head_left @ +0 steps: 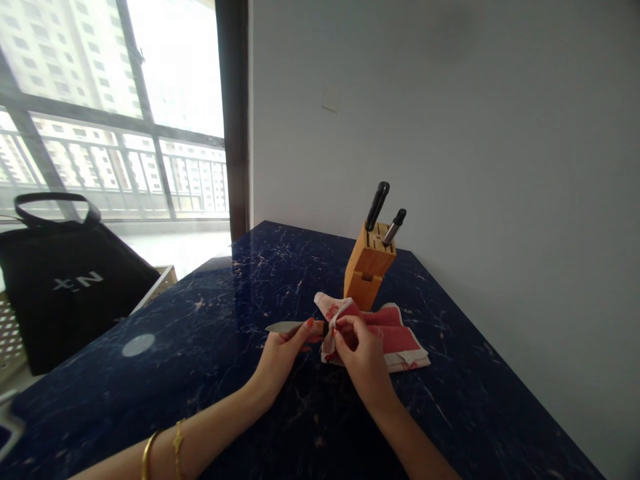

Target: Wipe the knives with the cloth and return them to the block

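Observation:
A kitchen knife (283,327) lies level above the table, its blade pointing left and its dark handle partly covered by cloth. My left hand (286,347) grips it by the blade, thumb on top. My right hand (361,347) pinches a red and white cloth (395,337) around the handle end. The rest of the cloth spreads out to the right, behind and beside that hand. Just beyond the cloth stands a wooden knife block (367,270), holding a black-handled knife (377,205) and a tool with a metal and black handle (395,227).
The dark blue marbled table (240,413) runs up to a grey wall (450,120) at the back and right. On the left, a black bag (75,287) rests on a perforated light-coloured surface (10,333) near the window. A pale round spot (139,345) shows on the tabletop.

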`<action>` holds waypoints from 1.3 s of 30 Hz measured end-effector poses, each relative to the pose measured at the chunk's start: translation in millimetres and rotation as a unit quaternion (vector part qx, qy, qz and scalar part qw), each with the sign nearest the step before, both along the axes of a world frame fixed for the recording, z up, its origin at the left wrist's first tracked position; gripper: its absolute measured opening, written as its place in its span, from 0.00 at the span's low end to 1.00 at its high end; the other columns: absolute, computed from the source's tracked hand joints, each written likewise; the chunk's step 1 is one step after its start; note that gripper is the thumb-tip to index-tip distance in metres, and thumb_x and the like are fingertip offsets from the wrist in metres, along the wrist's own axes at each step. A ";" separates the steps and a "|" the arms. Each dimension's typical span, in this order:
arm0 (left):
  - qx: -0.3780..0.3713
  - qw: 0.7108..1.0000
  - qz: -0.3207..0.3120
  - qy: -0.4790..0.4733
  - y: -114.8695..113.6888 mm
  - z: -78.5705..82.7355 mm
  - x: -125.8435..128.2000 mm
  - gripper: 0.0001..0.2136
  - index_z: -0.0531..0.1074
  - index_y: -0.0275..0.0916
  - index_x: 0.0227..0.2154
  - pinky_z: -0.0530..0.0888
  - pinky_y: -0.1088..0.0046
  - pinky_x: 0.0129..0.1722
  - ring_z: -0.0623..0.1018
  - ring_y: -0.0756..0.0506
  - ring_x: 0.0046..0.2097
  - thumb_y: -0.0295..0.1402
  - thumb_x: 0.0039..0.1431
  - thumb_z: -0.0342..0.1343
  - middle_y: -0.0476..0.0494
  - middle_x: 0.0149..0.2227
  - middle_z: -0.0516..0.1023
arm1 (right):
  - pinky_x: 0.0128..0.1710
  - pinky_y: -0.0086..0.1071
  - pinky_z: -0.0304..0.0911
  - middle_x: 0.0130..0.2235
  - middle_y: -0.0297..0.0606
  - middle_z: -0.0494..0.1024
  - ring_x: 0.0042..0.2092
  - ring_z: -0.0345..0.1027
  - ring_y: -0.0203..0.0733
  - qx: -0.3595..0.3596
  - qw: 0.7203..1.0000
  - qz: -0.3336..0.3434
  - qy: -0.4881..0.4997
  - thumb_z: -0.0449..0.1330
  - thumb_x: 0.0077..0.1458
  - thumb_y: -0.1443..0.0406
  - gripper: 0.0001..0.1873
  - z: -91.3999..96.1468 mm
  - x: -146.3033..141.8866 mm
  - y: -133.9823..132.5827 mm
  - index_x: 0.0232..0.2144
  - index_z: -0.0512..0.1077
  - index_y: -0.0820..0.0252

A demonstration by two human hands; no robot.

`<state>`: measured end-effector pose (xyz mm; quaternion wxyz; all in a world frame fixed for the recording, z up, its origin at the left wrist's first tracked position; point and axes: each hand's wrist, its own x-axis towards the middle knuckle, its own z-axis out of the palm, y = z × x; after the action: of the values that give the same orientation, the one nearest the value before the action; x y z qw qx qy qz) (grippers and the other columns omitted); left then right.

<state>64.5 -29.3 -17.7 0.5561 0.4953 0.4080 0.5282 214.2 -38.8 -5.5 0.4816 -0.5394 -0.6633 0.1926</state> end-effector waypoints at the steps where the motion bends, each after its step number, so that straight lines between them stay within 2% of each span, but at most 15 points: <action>1: -0.002 1.000 0.010 -0.001 0.5 0.3 -0.3 0.14 0.76 0.36 0.33 0.71 0.73 0.35 0.77 0.43 0.38 0.41 0.52 0.54 0.42 0.35 0.79 | 0.31 0.31 0.64 0.29 0.37 0.74 0.30 0.69 0.39 -0.002 1.000 -0.016 -0.001 0.54 0.48 0.66 0.06 -1.1 2.3 1.5 0.32 0.67 0.60; 5: -0.008 0.998 0.053 0.013 2.0 0.4 -1.4 0.14 0.76 0.35 0.33 0.70 0.75 0.31 0.77 0.44 0.35 0.41 0.51 0.54 0.43 0.33 0.80 | 0.32 0.33 0.64 0.28 0.38 0.74 0.29 0.69 0.40 -0.010 0.999 -0.046 0.015 0.54 0.48 0.65 0.06 -5.3 10.8 6.6 0.31 0.66 0.61; 11: -0.003 0.999 0.030 0.025 1.1 -0.1 -1.3 0.14 0.76 0.36 0.32 0.70 0.76 0.30 0.77 0.44 0.35 0.41 0.52 0.54 0.43 0.34 0.80 | 0.31 0.31 0.65 0.30 0.37 0.75 0.30 0.69 0.38 -0.006 1.000 0.010 0.019 0.53 0.49 0.65 0.06 -5.4 4.9 3.6 0.32 0.66 0.60; 17: 0.002 0.998 0.052 0.031 1.7 0.0 -1.4 0.14 0.76 0.37 0.32 0.69 0.77 0.29 0.77 0.45 0.34 0.42 0.51 0.54 0.45 0.32 0.80 | 0.31 0.32 0.65 0.29 0.38 0.75 0.30 0.70 0.39 0.002 0.999 -0.026 0.030 0.54 0.48 0.65 0.06 -4.8 10.2 6.6 0.31 0.66 0.60; 23: 0.005 0.999 -0.011 0.032 -1.9 -3.1 0.5 0.14 0.76 0.37 0.36 0.71 0.73 0.35 0.76 0.43 0.38 0.41 0.52 0.53 0.44 0.37 0.79 | 0.32 0.30 0.65 0.30 0.37 0.75 0.31 0.70 0.38 -0.003 0.999 0.030 0.045 0.53 0.50 0.66 0.06 0.1 -0.9 -2.0 0.32 0.67 0.60; 26: 0.014 0.999 -0.012 0.029 -2.5 -3.8 2.0 0.14 0.75 0.37 0.36 0.71 0.72 0.36 0.76 0.43 0.38 0.41 0.52 0.53 0.44 0.36 0.79 | 0.31 0.29 0.65 0.29 0.36 0.75 0.30 0.70 0.38 -0.005 0.998 0.046 0.047 0.53 0.50 0.66 0.06 4.3 -7.6 -7.4 0.33 0.67 0.59; 30: 0.011 0.999 0.007 0.029 -2.0 0.0 1.1 0.15 0.76 0.36 0.34 0.71 0.73 0.33 0.77 0.43 0.36 0.42 0.51 0.54 0.43 0.34 0.80 | 0.32 0.30 0.65 0.30 0.37 0.75 0.31 0.70 0.38 0.009 0.999 0.028 0.031 0.53 0.49 0.66 0.06 4.8 -5.3 -5.2 0.32 0.67 0.59; 35: 0.021 0.995 0.087 0.045 1.5 2.7 -4.1 0.17 0.77 0.34 0.32 0.68 0.76 0.26 0.76 0.45 0.30 0.44 0.50 0.54 0.43 0.27 0.79 | 0.31 0.32 0.65 0.29 0.38 0.75 0.30 0.70 0.40 -0.006 0.999 -0.028 0.034 0.54 0.48 0.64 0.07 -2.5 13.8 8.8 0.31 0.67 0.60; 39: 0.028 0.993 0.104 0.049 3.8 0.3 -5.9 0.18 0.76 0.33 0.33 0.66 0.78 0.24 0.74 0.48 0.27 0.44 0.51 0.54 0.44 0.25 0.79 | 0.30 0.33 0.66 0.29 0.40 0.75 0.30 0.70 0.41 -0.013 0.997 -0.049 0.051 0.55 0.48 0.63 0.08 -3.9 21.0 12.0 0.31 0.67 0.61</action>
<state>58.7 -25.5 -17.4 0.4634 0.4907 0.4695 0.5692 235.1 -26.7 -9.4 0.5167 -0.5666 -0.6082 0.2050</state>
